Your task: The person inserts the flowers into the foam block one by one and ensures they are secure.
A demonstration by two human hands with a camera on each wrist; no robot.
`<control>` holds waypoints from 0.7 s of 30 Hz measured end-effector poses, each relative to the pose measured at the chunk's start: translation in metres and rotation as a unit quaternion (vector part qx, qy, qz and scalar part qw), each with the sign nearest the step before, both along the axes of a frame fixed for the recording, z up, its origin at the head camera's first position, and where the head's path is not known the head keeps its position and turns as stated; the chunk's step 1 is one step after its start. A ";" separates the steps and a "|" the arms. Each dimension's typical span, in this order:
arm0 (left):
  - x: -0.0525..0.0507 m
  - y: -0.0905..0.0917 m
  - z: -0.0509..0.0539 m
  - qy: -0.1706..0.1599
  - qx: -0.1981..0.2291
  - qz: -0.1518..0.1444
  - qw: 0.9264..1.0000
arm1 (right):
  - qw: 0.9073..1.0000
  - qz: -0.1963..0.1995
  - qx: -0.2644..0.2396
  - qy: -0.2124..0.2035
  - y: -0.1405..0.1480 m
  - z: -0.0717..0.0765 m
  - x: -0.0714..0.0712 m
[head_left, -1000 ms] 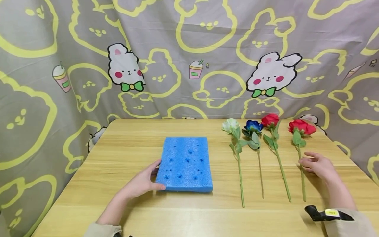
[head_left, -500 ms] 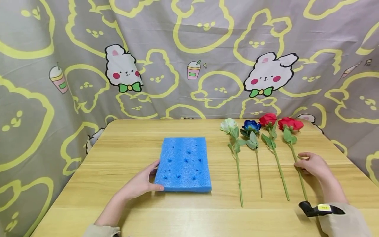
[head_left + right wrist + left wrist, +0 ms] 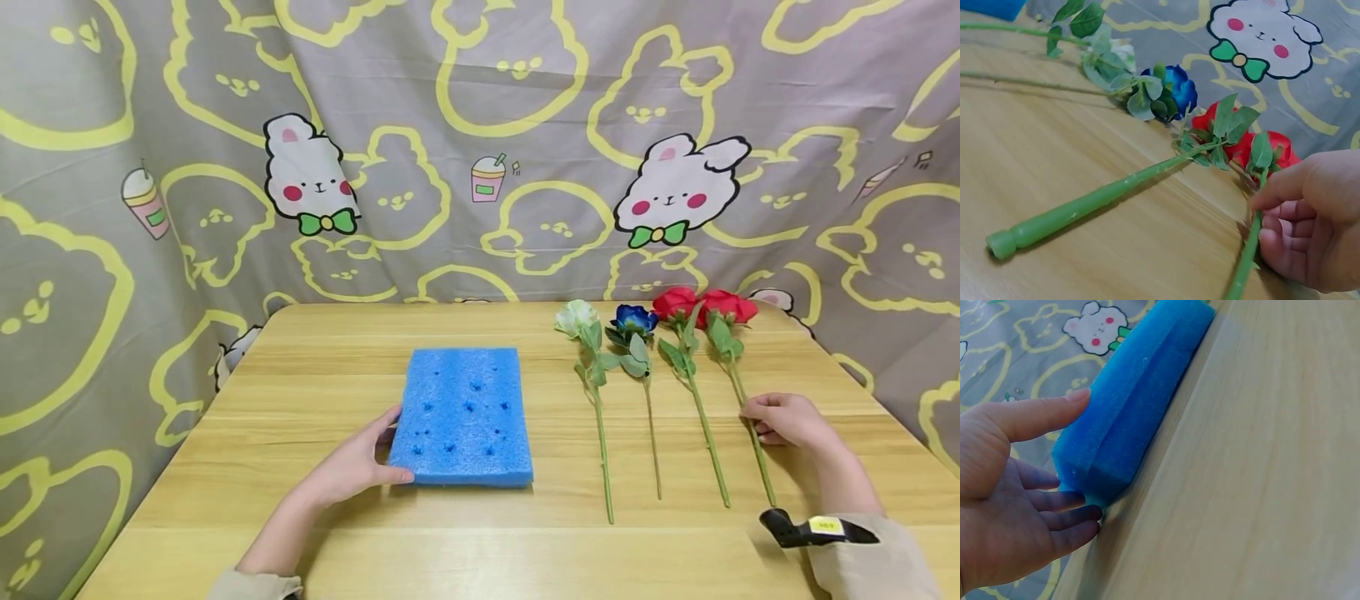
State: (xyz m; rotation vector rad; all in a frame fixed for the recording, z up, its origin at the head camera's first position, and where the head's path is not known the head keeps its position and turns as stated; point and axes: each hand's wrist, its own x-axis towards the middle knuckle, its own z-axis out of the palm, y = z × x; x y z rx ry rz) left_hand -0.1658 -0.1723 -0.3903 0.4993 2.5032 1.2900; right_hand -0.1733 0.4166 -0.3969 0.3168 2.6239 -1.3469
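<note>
"Head view: what am I seeing at the left hand [image 3: 354, 469]?"

"I'm seeing its thumb and nearly straight, relaxed fingers touching the left side of a flat, rectangular, grainy, hole-pocked blue foam block [image 3: 459, 423], which is sitting on the pale wood-grain table [image 3: 315, 392]."

"And the right hand [image 3: 789, 422]?"

"I'm watching it pinching the slim green stem of a red, ruffled, cloth-looking rose [image 3: 723, 337], which is lying beside a second red rose [image 3: 681, 360]."
</note>
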 end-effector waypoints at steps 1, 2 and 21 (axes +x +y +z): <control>0.000 0.000 0.000 0.000 0.001 -0.001 1.000 | 1.000 -0.002 -0.024 -0.002 0.000 -0.001 0.001; 0.000 0.000 -0.001 -0.002 0.004 -0.002 1.000 | 0.999 -0.003 -0.050 -0.003 0.001 -0.002 0.001; 0.000 0.000 0.000 0.001 0.009 -0.002 1.000 | 0.928 0.077 -0.358 0.071 -0.001 0.006 0.005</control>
